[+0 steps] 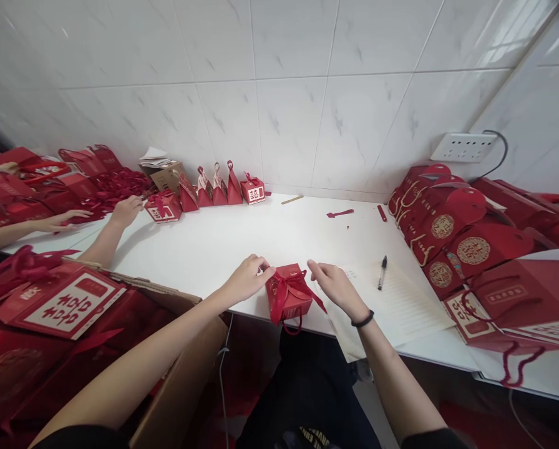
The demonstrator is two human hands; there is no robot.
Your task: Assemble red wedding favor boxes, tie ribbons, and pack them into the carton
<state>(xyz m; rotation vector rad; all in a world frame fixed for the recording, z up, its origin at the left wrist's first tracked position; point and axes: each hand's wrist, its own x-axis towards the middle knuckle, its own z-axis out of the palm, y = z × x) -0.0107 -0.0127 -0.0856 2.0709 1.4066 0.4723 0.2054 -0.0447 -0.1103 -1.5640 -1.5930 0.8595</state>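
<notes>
A small red gift box (299, 304) sits at the front edge of the white table, with a red ribbon (287, 285) tied in a bow across its top. A dark red cord handle (294, 328) hangs off its near side. On the box's left, my left hand (247, 279) pinches the ribbon's edge between thumb and finger. My right hand (334, 288) is held just right of the box, its fingers curled in by the bow; whatever they may hold is hidden. One ribbon tail slants down below that hand.
A carton (167, 284) of red boxes stands at my left. Red boxes (441, 227) crowd the right side, near written paper (413, 305) and a pen (382, 273). Another person's hand (127, 211) is beside a ribboned box (164, 207) at the back left.
</notes>
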